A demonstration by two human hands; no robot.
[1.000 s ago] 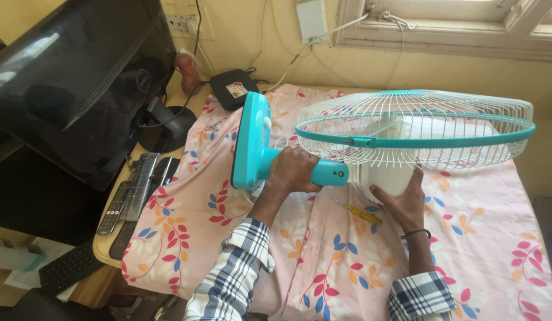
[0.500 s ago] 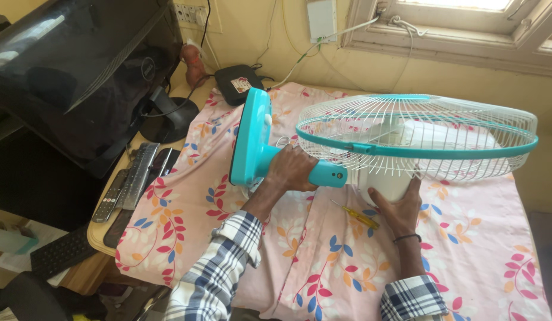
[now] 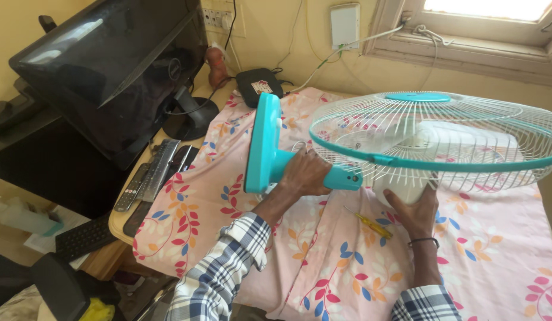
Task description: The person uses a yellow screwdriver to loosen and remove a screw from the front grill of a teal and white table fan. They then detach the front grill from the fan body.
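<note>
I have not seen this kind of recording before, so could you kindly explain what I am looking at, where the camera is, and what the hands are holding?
There is no machine here: a person works with two bare hands, and the single camera sits on that person's head, looking down at them. The left hand grips the teal neck of a fan, between its flat teal base, tipped on edge, and its white wire cage. The right hand supports the white motor housing under the cage. The fan is held above a table covered with a pink flowered cloth. A yellow-handled screwdriver lies on the cloth between the hands. At the left stand a dark monitor and, beside it, a remote control.
</note>
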